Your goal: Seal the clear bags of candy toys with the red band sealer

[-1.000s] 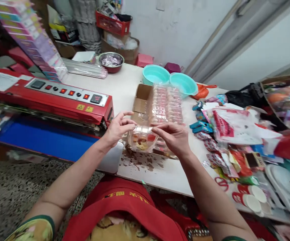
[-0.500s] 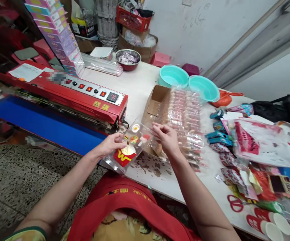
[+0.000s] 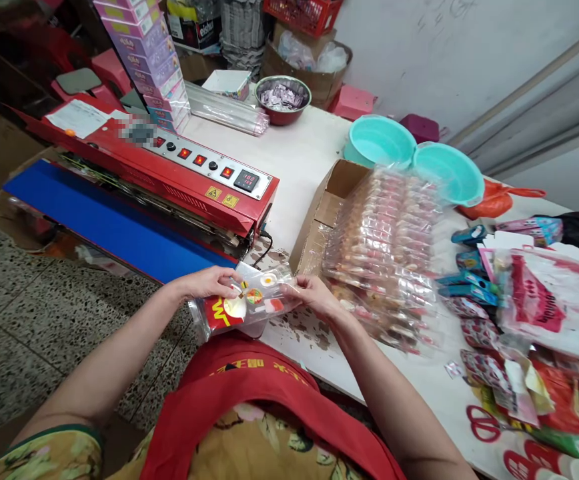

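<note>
A clear plastic bag [image 3: 272,307] printed or filled with small food shapes, among them a fried egg and a red box with a yellow W, is stretched between my hands in front of my red apron. My left hand [image 3: 209,283] pinches its left part from above. My right hand [image 3: 311,294] grips the bag's right end between thumb and fingers. Just beyond my right hand, an open cardboard box [image 3: 314,217] stands beside rows of similar filled packets [image 3: 382,233]. To the left is a red sealing machine [image 3: 179,180] with a blue conveyor belt [image 3: 119,223].
Two turquoise basins [image 3: 379,141] and a metal bowl of small sachets [image 3: 283,99] stand farther back. A tall stack of boxes [image 3: 152,63] rises behind the machine. At right lie red-handled scissors [image 3: 484,423], paper cups [image 3: 524,463] and a white plastic bag [image 3: 554,300].
The bag has turned from slanting upward to lying more level. My right hand has come lower and grips the bag's end. The view has shifted left.
</note>
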A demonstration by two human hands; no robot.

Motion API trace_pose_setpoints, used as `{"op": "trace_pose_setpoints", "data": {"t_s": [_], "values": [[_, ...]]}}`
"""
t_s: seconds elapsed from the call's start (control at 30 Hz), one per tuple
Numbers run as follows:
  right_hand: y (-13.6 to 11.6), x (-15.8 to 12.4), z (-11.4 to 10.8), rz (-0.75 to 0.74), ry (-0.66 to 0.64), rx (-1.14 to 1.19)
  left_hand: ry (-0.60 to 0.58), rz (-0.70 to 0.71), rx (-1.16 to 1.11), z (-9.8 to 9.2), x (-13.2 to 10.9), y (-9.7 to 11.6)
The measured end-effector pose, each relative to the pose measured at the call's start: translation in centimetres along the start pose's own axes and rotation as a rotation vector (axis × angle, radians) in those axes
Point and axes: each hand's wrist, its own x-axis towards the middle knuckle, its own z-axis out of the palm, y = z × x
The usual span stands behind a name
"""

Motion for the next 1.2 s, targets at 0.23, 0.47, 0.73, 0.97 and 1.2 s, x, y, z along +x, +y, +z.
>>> {"op": "trace_pose_setpoints", "data": {"t_s": [0.23,0.47,0.73,0.97,1.2], "values": [[3.1,-0.3,1.3,-0.011,0.266,0.201,0.159,0.047,-0.188,-2.1,-3.1,-3.6],[4.5,-1.7,2.6,-0.002,0.378,0.259,0.782,0.095,-0.599,-0.8,-2.6,-6.8],[6.3,-1.8,2.6,-0.019,0.507,-0.018,1.116,0.093,-0.470,-5.3,-5.1,-10.0],[4.7,-2.6,2.5,-0.061,0.583,-0.681,1.354,0.145,0.459,-3.4,-6.3,-8.1],[1.3,-0.9,6.9,-0.468,0.331,-1.220,0.547,0.422,1.125,3.8,-2.4,-3.9]]}}
